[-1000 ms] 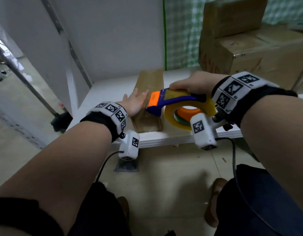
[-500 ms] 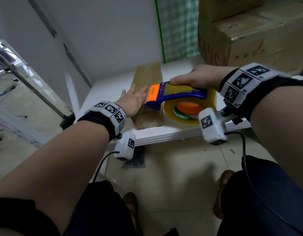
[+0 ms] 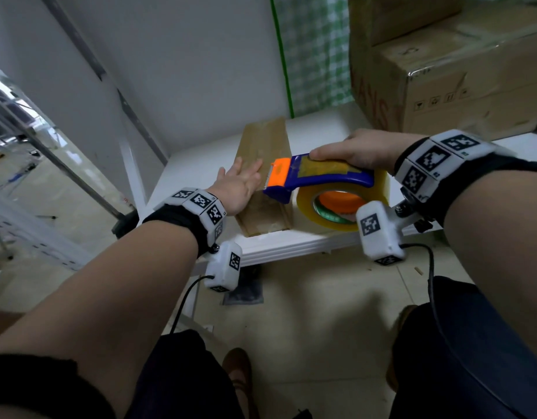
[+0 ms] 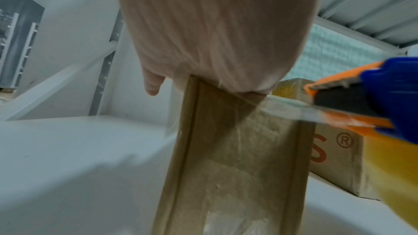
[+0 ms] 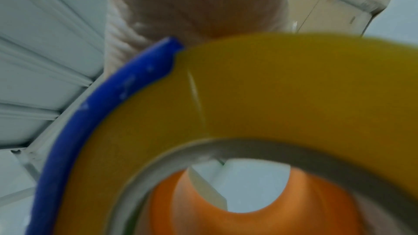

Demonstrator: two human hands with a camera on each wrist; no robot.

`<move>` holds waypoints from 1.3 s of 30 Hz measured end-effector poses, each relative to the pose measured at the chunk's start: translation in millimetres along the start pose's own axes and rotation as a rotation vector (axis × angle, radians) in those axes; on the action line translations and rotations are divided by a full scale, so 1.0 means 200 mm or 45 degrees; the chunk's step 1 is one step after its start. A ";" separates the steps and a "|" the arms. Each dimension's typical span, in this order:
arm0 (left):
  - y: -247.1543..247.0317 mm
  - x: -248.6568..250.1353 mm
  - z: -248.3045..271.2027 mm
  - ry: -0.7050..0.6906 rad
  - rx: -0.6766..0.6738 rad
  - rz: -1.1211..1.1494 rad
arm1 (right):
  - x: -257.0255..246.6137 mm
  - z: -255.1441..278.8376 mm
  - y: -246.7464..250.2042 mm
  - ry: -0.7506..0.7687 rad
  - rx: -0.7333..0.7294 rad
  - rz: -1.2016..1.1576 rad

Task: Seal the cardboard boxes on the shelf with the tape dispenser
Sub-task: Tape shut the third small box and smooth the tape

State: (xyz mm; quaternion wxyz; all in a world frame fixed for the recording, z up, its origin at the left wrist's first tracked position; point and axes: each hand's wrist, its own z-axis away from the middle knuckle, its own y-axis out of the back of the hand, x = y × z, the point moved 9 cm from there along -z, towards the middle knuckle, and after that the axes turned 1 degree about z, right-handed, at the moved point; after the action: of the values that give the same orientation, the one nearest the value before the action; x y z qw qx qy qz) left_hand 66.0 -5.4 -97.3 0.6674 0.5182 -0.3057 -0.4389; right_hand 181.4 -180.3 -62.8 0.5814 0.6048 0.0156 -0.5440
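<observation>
Left hand [image 3: 241, 189] flat, fingers [image 3: 255, 169] straight and spread on top of the long flat box [image 3: 262, 152], lying on the white shelf [image 3: 321, 128]. Right hand [image 3: 356, 151] curled round the blue tape dispenser [image 3: 318, 178], orange nose just beside the left fingertips. Clear strip apparently stretched from nose to box under the palm; blurred. Bigger boxes [image 3: 460, 74] stacked beyond the right knuckles.

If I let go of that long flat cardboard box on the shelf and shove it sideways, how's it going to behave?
The flat cardboard box lies low and wide on the white shelf, so it will probably slide rather than tip. Glossy tape covers its top, so it may feel slippery. It looks thin, likely light; the left hand pressing flat on it probably keeps it from shifting.
</observation>
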 end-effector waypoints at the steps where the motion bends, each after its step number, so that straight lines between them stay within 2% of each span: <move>1: 0.01 0.01 0.02 0.018 0.001 0.021 | 0.03 0.01 0.02 -0.015 0.007 -0.009; 5: 0.03 0.02 0.05 0.083 0.019 0.182 | 0.11 0.03 0.07 -0.059 0.023 -0.059; 10: 0.03 0.00 0.04 0.101 0.015 0.248 | 0.13 0.01 0.02 -0.093 0.049 -0.033; 16: 0.02 -0.02 0.03 0.073 -0.022 0.222 | 0.13 -0.01 -0.06 -0.090 0.048 0.013; 20: 0.05 -0.07 0.01 0.147 -0.033 0.144 | 0.11 0.01 -0.10 -0.100 0.065 -0.032; 23: 0.10 -0.08 -0.01 0.170 -0.012 0.143 | 0.08 0.02 -0.14 -0.085 0.077 -0.089; 28: 0.10 -0.02 -0.06 0.099 0.045 0.276 | 0.01 -0.01 -0.25 -0.021 0.059 -0.092; 32: 0.06 0.02 -0.05 0.105 -0.032 0.188 | 0.04 -0.02 -0.25 0.001 0.055 -0.147; 35: 0.06 0.02 -0.05 0.150 -0.046 0.308 | 0.07 0.01 -0.22 0.037 0.027 -0.275; 39: 0.03 -0.01 -0.07 0.148 -0.063 0.299 | 0.08 0.06 -0.19 0.093 0.017 -0.336</move>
State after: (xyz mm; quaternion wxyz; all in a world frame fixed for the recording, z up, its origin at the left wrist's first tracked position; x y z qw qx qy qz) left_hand 79.7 2.9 -95.5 0.7433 0.4870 -0.3139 -0.3344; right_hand 154.5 -186.2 -96.5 0.4998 0.6207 0.1128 -0.5934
